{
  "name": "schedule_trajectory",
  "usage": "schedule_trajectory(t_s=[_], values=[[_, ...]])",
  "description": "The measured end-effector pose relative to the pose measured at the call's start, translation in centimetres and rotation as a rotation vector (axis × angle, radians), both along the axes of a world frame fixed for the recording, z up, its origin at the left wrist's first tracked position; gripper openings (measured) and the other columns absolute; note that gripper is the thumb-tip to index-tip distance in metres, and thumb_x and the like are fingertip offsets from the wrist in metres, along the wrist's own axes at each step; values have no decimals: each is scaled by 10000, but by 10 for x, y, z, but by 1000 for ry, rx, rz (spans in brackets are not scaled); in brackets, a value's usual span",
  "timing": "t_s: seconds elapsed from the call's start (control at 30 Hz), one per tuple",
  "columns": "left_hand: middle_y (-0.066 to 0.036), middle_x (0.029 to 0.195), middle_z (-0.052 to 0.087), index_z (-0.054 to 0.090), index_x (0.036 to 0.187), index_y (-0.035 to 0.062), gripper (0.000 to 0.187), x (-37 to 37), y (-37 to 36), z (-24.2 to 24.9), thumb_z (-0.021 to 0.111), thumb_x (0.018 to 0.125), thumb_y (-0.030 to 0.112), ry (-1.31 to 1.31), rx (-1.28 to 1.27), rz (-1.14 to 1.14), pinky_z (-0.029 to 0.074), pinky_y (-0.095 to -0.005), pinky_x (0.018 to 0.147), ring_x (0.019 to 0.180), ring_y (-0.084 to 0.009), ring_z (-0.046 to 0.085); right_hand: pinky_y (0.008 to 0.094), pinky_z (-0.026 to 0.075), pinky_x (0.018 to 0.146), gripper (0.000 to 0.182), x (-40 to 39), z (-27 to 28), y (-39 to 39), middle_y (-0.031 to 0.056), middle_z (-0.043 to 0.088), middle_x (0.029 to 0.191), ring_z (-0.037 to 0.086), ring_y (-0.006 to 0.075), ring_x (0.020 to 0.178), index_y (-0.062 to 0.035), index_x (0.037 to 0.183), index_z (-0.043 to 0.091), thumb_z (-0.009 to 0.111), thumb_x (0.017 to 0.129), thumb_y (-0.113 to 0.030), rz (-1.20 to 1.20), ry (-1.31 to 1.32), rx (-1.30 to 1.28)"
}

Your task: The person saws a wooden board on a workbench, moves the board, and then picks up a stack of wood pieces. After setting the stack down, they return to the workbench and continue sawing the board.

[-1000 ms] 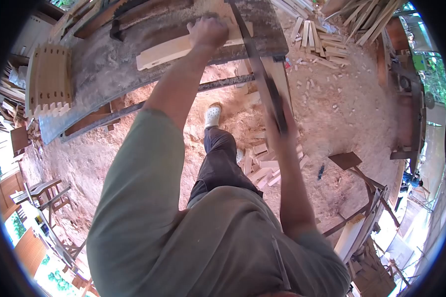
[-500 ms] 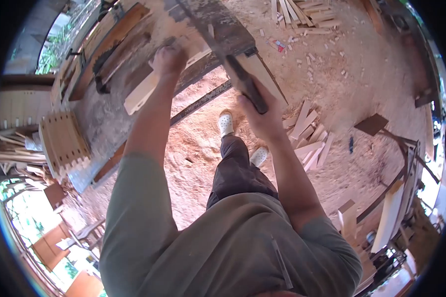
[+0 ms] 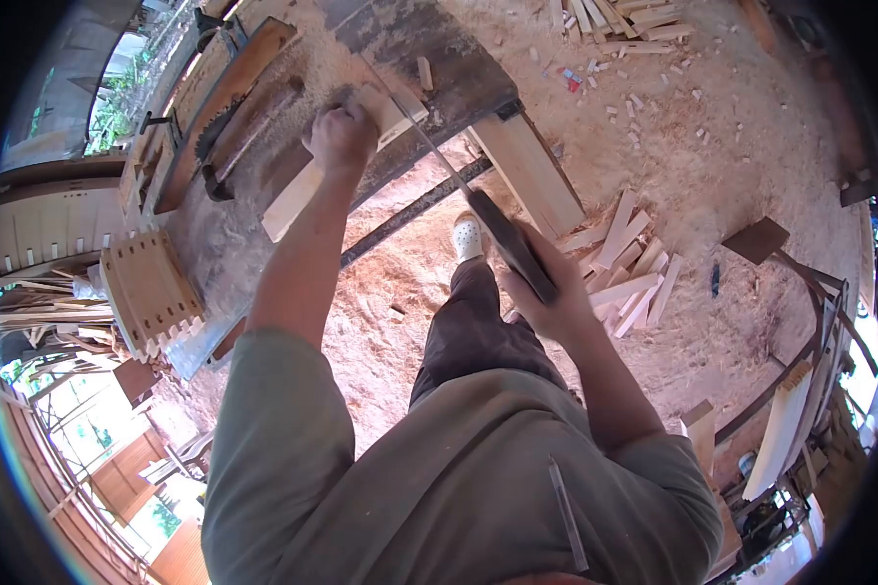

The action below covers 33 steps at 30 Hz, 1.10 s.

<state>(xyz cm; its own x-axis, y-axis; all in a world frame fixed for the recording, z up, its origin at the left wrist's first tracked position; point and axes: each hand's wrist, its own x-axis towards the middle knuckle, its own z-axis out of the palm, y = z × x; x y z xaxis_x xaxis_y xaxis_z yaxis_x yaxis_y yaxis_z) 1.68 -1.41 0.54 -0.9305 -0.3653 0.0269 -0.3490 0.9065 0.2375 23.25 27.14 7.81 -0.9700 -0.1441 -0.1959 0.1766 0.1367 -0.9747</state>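
A light wooden board [image 3: 293, 202] lies on the dark workbench [image 3: 234, 219], reaching out to its front edge. My left hand [image 3: 343, 136] is closed and presses on the board; its fingertips are partly hidden. My right hand [image 3: 546, 283] is wrapped round the dark handle of a saw [image 3: 512, 244]. The thin blade runs up and left from the handle and crosses the board's right end, seen nearly edge-on. A small wood offcut [image 3: 424, 73] lies on the bench just beyond the blade.
Bow saws and wooden tools [image 3: 219, 117] lie along the bench's left side. A slotted panel [image 3: 148, 288] leans at the left. Wood strips [image 3: 634, 268] are piled on the sawdust-covered floor at the right. A dark metal bar [image 3: 415, 210] runs under the bench edge.
The saw and my right hand have moved down and to the right in the view. The blade now appears thin and edge-on. My left hand stays on the board; the whole view has shifted slightly.
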Motion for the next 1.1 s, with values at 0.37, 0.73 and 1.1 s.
schedule_trajectory(t_s=[0.37,0.73,1.1], values=[[-145,1316,612,710,1115,12,488,2,2,2,435,918,363,-19,50,-9,257,-525,1144,1235,-316,564,304,508,796,526,-146,-1,-72,151,686,975,658,169,879,-49,1363,545,666,885,-234,38,-58,-7],[-138,1296,625,704,1135,16,495,1,5,6,430,914,363,-21,3,12,312,-493,1089,1213,-297,579,295,503,796,528,-100,-18,-55,86,687,962,642,137,868,-40,1364,538,692,883,-195,-122,77,-136],[-140,1322,606,728,1086,20,492,1,8,12,417,914,361,-68,32,21,284,-498,1122,1209,-295,575,295,496,903,562,30,18,25,147,677,1099,653,171,1019,38,1381,482,681,868,-77,18,-73,-26]])
